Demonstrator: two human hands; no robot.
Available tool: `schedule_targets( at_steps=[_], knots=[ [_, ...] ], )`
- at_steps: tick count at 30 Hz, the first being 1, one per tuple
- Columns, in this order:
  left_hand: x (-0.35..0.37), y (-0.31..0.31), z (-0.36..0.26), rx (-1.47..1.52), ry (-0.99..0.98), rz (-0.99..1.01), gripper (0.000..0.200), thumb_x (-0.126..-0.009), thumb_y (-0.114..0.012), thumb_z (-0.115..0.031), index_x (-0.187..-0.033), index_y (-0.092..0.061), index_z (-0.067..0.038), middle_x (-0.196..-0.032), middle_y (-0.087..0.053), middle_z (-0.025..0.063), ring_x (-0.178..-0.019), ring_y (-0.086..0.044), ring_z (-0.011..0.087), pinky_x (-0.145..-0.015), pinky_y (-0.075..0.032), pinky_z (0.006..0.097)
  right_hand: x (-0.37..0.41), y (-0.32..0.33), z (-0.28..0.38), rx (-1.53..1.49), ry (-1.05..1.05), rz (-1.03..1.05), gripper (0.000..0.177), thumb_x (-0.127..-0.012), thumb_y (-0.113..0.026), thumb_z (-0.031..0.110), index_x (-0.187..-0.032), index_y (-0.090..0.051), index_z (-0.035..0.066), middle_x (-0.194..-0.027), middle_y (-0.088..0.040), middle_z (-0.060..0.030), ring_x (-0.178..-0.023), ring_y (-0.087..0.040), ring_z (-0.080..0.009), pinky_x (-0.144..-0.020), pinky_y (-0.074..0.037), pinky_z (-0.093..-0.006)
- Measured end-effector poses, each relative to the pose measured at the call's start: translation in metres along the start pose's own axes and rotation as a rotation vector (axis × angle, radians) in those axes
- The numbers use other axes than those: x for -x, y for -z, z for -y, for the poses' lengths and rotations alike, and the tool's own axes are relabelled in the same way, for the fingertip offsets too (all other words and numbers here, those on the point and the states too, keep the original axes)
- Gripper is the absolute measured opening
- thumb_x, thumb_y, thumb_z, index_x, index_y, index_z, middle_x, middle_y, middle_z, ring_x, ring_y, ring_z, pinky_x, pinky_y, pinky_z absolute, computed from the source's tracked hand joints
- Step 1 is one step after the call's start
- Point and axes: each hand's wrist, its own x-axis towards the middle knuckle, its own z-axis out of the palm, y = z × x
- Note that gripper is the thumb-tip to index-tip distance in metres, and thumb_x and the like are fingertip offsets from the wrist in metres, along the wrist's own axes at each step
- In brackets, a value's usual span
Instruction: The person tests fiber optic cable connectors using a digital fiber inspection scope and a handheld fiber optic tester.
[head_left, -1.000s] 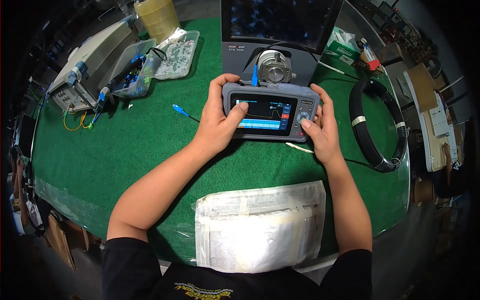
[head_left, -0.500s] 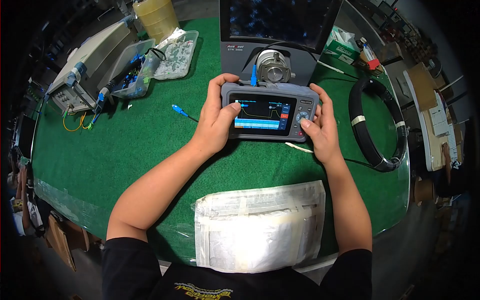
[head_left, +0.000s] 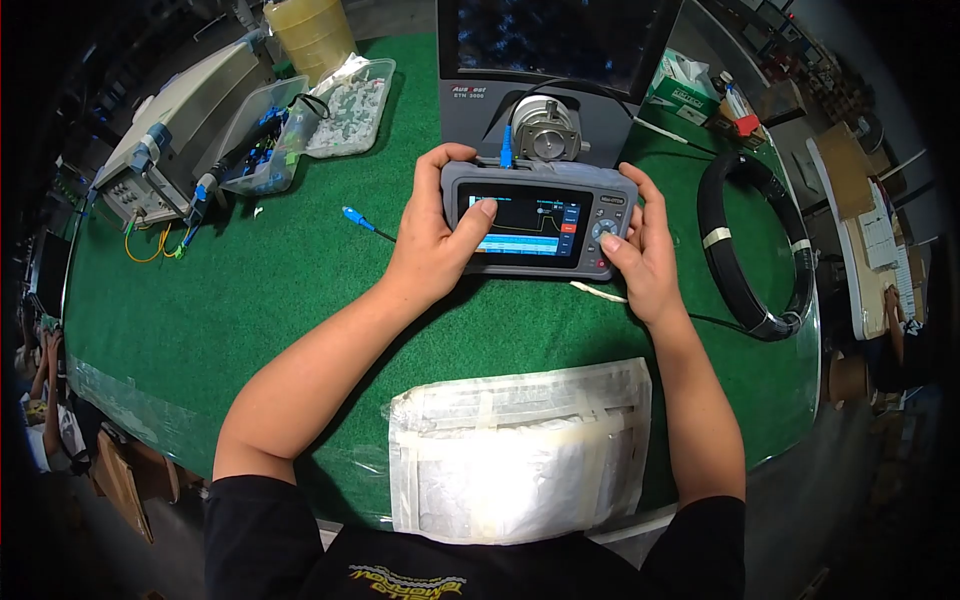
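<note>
Left hand [head_left: 428, 235]: gripping handheld tester [head_left: 540, 224], thumb over screen [head_left: 518, 226]
Right hand [head_left: 648, 255]: gripping opposite end, thumb at buttons [head_left: 606, 228]
Black coil [head_left: 716, 238]: by right edge of surface [head_left: 250, 325]

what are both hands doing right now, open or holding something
Left hand: closed, holding the handheld device by its left end.
Right hand: closed, holding its right end, thumb at the buttons.

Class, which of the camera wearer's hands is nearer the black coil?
Right. The right hand holds the right end of the handheld device, left of the black coil; the left hand is farther left, at the device's other end.
</note>
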Motion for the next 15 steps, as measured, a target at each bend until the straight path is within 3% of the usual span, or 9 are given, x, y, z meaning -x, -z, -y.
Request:
schedule_targets(
  at_steps=[3, 5, 11, 15],
  knots=[
    [-0.0011, -0.0007, 0.0006, 0.012, 0.018, -0.001, 0.051, -0.097, -0.062, -0.014, -0.141, -0.037, -0.005, -0.127, -0.054, 0.0108, -0.11, -0.055, 0.0168, -0.098, -0.045, 0.0318, -0.0001, 0.0001, 0.0, -0.001, 0.003, 0.001, 0.079, -0.09, -0.065, 0.019, -0.156, -0.025, 0.004, -0.136, -0.055, -0.0216, -0.114, -0.061, -0.0221, -0.096, -0.051, -0.0343],
    [-0.0008, -0.0011, 0.0015, 0.018, -0.001, -0.027, 0.049, -0.096, -0.059, -0.02, -0.139, -0.039, -0.006, -0.113, -0.059, 0.0134, -0.099, -0.059, 0.0213, -0.09, -0.048, 0.0354, 0.0003, 0.0001, 0.0014, -0.004, -0.006, 0.002, 0.079, -0.09, -0.065, 0.02, -0.157, -0.025, 0.004, -0.136, -0.055, -0.0219, -0.115, -0.061, -0.0223, -0.096, -0.051, -0.0345],
    [-0.0018, 0.0014, 0.0076, 0.124, -0.027, -0.019, 0.052, -0.1, -0.047, -0.035, -0.141, -0.038, -0.003, -0.116, -0.058, 0.0155, -0.104, -0.057, 0.0219, -0.095, -0.044, 0.0356, 0.001, 0.0006, 0.0008, -0.002, -0.009, 0.005, 0.08, -0.09, -0.065, 0.021, -0.157, -0.025, 0.004, -0.136, -0.055, -0.0227, -0.116, -0.061, -0.0234, -0.097, -0.051, -0.0351],
    [-0.0019, 0.0037, 0.0036, 0.051, -0.052, -0.017, 0.053, -0.1, -0.048, -0.035, -0.141, -0.039, -0.003, -0.118, -0.057, 0.0159, -0.105, -0.056, 0.0227, -0.097, -0.043, 0.0364, 0.0001, -0.0008, 0.0041, 0.026, -0.009, -0.006, 0.08, -0.091, -0.066, 0.022, -0.156, -0.025, 0.004, -0.138, -0.053, -0.0228, -0.118, -0.06, -0.0242, -0.097, -0.051, -0.0357]
  ],
)
